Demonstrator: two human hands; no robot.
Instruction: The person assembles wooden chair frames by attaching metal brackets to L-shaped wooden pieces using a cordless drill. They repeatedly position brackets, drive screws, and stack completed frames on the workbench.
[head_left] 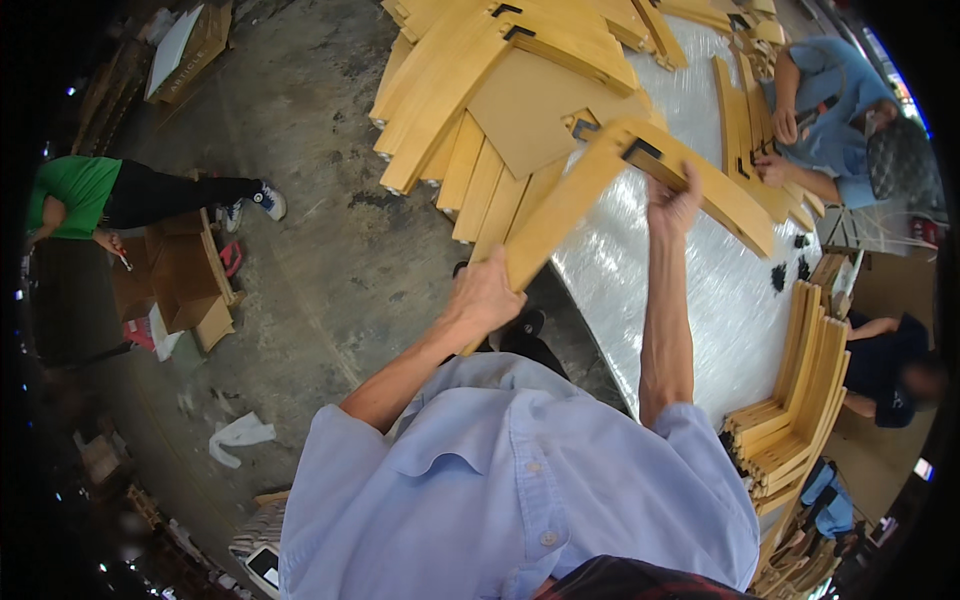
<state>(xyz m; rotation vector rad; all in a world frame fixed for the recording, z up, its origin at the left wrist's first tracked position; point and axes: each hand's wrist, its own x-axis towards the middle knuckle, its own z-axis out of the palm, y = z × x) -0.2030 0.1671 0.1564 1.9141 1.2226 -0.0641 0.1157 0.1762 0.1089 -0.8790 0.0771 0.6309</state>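
I hold a long L-shaped piece of light wood [580,190] with a black bracket at its corner, lifted over the edge of a work table [720,310] wrapped in clear plastic. My left hand [488,292] grips its lower end. My right hand [672,205] grips it near the corner, beside the black bracket [642,150]. The piece slants from lower left up to the right. Behind it lies a big heap of similar wooden pieces [480,90] and a flat brown panel [545,105].
A person in blue [830,110] works on curved wooden parts at the table's far right. Another person in dark clothes [890,365] sits at the right, by a stack of wooden pieces [800,410]. A person in green [80,195] bends over cardboard boxes [180,275] on the concrete floor.
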